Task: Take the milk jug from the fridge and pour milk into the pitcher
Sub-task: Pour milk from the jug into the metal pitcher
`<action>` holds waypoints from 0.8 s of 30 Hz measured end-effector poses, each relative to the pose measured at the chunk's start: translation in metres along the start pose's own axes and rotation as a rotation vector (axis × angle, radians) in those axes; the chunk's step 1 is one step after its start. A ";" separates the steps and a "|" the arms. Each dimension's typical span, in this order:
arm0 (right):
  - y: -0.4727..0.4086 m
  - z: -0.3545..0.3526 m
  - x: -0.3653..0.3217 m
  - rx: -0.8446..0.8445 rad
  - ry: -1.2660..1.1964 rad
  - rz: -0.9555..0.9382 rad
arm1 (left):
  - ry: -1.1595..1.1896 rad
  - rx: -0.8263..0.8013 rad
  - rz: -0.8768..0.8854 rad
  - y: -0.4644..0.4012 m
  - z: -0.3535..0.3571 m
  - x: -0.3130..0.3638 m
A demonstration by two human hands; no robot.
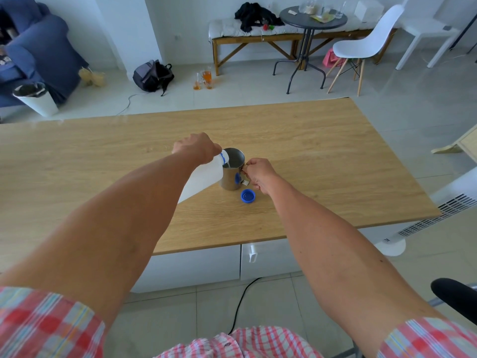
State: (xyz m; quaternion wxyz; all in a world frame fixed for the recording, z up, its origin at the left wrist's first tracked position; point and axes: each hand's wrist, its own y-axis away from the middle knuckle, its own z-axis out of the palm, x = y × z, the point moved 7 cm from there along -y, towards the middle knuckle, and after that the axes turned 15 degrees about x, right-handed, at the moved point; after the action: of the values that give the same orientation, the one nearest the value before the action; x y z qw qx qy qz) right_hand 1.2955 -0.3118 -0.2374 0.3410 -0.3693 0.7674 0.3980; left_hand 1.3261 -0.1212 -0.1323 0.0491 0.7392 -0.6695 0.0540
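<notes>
A: Grip status? Left hand [195, 147] grasps the milk jug [204, 177] near its neck, fingers wrapped over the top, jug tipped hard to the right. Right hand [259, 175] is curled round the handle of the pitcher [232, 171].

B: Nearest stuff first?

A: Plaid sleeves at the bottom corners, a black cable [242, 301] on the floor tiles, white cabinet fronts under the counter [309, 156]. A black rounded thing at lower right, can't tell what.

B: On the counter?

A: Blue cap [248, 196] lies open side up, just beside the pitcher's base, near the right wrist. Pitcher stands upright, metal, blue mark on its side. The jug's mouth is over the pitcher's rim, and milk shows inside. The left forearm covers most of the jug's body, so the jug's fill level cannot be told.

B: Anything to the right?

A: White fan or heater unit [438, 210] past the counter's right edge.

B: Far side?

A: White bin [38, 99] and blue sofa [38, 47] far left, backpack [152, 74] against the wall, glasses of amber drink [205, 78] on the floor. Wooden bench [258, 40] with dark clothing, round black table [312, 19] with glassware, white chair [366, 45] far right.
</notes>
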 end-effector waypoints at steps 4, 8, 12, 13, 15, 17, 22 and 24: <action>0.001 0.000 0.000 0.003 0.000 -0.004 | 0.002 -0.001 0.004 0.001 0.000 0.001; 0.001 -0.001 0.000 0.001 -0.009 0.003 | 0.001 -0.003 0.004 0.001 0.000 0.001; -0.001 -0.001 0.001 0.003 0.002 0.007 | -0.002 -0.003 0.003 0.001 0.000 0.001; -0.002 0.000 0.001 0.004 0.006 0.008 | -0.003 -0.002 0.003 0.001 0.000 0.001; -0.003 0.001 0.002 0.004 0.009 0.006 | -0.006 -0.003 0.004 0.001 -0.001 0.002; -0.004 0.002 0.002 0.007 0.009 0.001 | -0.012 -0.002 0.005 0.001 -0.001 0.002; -0.004 0.002 0.002 0.007 0.012 0.001 | -0.016 -0.002 0.005 0.002 -0.003 0.003; -0.004 0.001 0.002 0.008 0.019 -0.002 | -0.014 -0.004 0.001 0.002 -0.003 0.002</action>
State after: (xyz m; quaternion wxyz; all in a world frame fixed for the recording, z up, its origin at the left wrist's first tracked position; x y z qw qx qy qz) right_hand 1.2981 -0.3129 -0.2413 0.3358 -0.3724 0.7718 0.3910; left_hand 1.3238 -0.1232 -0.1295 0.0459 0.7392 -0.6702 0.0476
